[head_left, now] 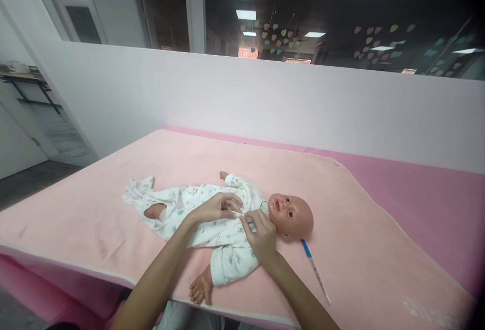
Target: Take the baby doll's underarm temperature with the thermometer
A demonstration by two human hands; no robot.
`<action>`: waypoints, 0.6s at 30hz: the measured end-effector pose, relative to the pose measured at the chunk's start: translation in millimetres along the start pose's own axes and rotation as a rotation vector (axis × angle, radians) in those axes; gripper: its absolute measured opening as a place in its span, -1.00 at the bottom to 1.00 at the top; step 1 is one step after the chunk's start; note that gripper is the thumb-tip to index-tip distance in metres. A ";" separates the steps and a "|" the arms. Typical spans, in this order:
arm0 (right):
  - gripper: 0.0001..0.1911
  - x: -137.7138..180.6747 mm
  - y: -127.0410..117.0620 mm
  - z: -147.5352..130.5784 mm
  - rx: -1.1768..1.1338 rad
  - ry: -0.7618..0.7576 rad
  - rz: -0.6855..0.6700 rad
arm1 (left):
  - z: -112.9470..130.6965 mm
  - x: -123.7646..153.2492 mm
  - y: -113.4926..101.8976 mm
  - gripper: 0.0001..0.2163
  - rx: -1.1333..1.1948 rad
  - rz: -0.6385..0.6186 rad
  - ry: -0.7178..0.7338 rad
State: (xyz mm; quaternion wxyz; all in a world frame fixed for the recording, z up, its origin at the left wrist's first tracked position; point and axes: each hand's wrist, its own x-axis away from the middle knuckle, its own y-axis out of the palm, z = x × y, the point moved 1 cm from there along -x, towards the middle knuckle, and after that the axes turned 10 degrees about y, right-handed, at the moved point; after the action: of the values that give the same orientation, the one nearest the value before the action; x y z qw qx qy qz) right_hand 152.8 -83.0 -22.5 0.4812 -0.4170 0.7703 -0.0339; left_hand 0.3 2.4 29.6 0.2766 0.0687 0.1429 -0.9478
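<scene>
A baby doll lies on its back, its head to the right. It wears a white patterned romper, whose leg part is open at the left and shows some of the doll's leg. Over the chest, my left hand pinches the front edge of the romper. Close beside it, my right hand grips the same edge nearer the neck. The fingertips of both hands nearly meet, and they hide the exact spot of cloth between them. One doll hand rests near the table's front edge.
A thermometer-like stick with a blue end lies right of the doll's head. Underneath is a peach blanket over a pink cover. A white low wall stands behind, with a dark glass pane above it.
</scene>
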 end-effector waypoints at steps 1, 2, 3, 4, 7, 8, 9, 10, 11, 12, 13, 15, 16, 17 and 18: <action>-0.92 -0.1 -0.1 -0.3 0.002 -0.002 -0.004 | 0.6 -0.1 0.3 -0.67 -0.002 0.000 0.009; -0.92 -0.3 -0.2 -0.6 0.006 0.000 -0.011 | 1.2 -0.2 0.6 -0.67 -0.004 0.002 0.019; -0.91 -0.4 -0.3 -0.9 0.012 0.004 -0.019 | 1.8 -0.3 0.8 -0.66 -0.006 0.006 0.027; -0.91 -0.7 -0.4 -1.1 0.018 0.012 -0.027 | 2.3 -0.4 1.1 -0.65 -0.008 0.010 0.033; -0.89 -1.4 -0.9 -1.4 0.025 0.029 -0.041 | 3.7 -0.3 1.9 -0.64 -0.016 0.022 0.035; -0.88 -1.6 -0.9 -1.4 0.025 0.028 -0.038 | 4.1 -0.2 2.2 -0.64 -0.023 0.025 0.031; -0.87 -1.7 -0.9 -1.5 0.028 0.024 -0.028 | 4.6 0.0 2.6 -0.64 -0.035 0.025 0.026; -0.87 -1.7 -0.8 -1.7 0.034 0.015 -0.010 | 5.2 0.3 2.9 -0.64 -0.049 0.024 0.022; -0.87 -1.5 -0.5 -2.0 0.046 0.001 0.012 | 5.8 0.5 3.2 -0.64 -0.068 0.021 0.019; -0.87 -1.1 -0.1 -2.6 0.062 -0.020 0.035 | 6.4 0.8 3.5 -0.65 -0.090 0.018 0.020; -0.88 -0.5 0.4 -3.5 0.080 -0.048 0.054 | 7.2 1.0 3.8 -0.66 -0.115 0.016 0.026; -0.91 0.8 1.9 -5.8 0.116 -0.104 0.064 | 8.7 1.6 4.2 -0.70 -0.166 0.012 0.046; -0.91 1.3 2.7 -7.0 0.127 -0.115 0.055 | 9.3 1.8 4.4 -0.73 -0.188 0.009 0.057; -0.90 1.6 3.4 -7.9 0.130 -0.110 0.040 | 9.9 2.1 4.5 -0.75 -0.207 0.006 0.068; -0.90 1.6 3.9 -8.5 0.127 -0.090 0.023 | 10.3 2.3 4.5 -0.77 -0.221 0.002 0.075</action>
State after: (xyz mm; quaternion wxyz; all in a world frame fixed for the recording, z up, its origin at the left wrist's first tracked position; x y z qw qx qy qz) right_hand 143.6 -84.5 -20.9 0.5412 -0.3779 0.7490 -0.0583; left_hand 0.4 -5.5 37.9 0.2778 0.0735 0.2568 -0.9227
